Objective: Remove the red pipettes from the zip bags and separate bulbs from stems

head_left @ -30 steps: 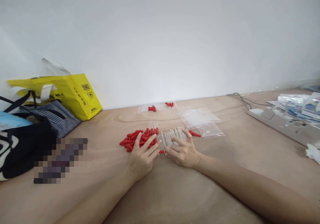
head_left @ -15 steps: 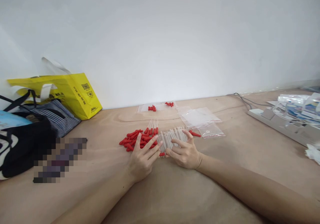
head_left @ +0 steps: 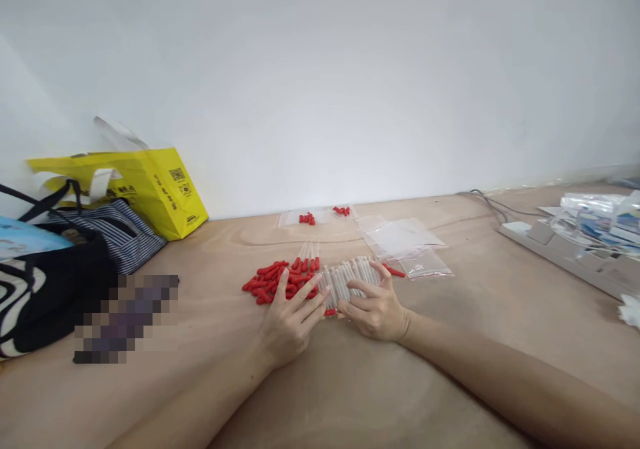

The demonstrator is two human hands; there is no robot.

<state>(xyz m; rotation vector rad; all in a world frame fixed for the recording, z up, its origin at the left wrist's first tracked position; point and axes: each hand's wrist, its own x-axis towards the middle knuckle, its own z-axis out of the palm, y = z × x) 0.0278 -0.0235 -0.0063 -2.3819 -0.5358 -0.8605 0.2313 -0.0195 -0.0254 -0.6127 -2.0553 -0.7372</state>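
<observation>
A row of clear glass tubes (head_left: 341, 279) lies side by side on the table in front of me. My left hand (head_left: 290, 325) rests flat with its fingers spread, over the near edge of a pile of red rubber dropper bulbs (head_left: 270, 279), its fingertips at the left end of the row. On the right end of the row lies my right hand (head_left: 375, 305), fingers bent but apart, touching the tubes. A red bulb (head_left: 330, 312) shows between the hands. Behind the pile are several droppers (head_left: 309, 255) with red bulbs fitted on clear tubes.
Flat clear zip bags (head_left: 405, 239) lie behind my right hand. Farther back is a bag holding red-bulbed droppers (head_left: 307, 219). A yellow bag (head_left: 160, 189) and a striped pouch (head_left: 120, 235) stand left. A white power strip (head_left: 550, 245) with cables is at right.
The whole view has shifted slightly to the right. Both hands keep nearly the same places on the tubes and bulbs.
</observation>
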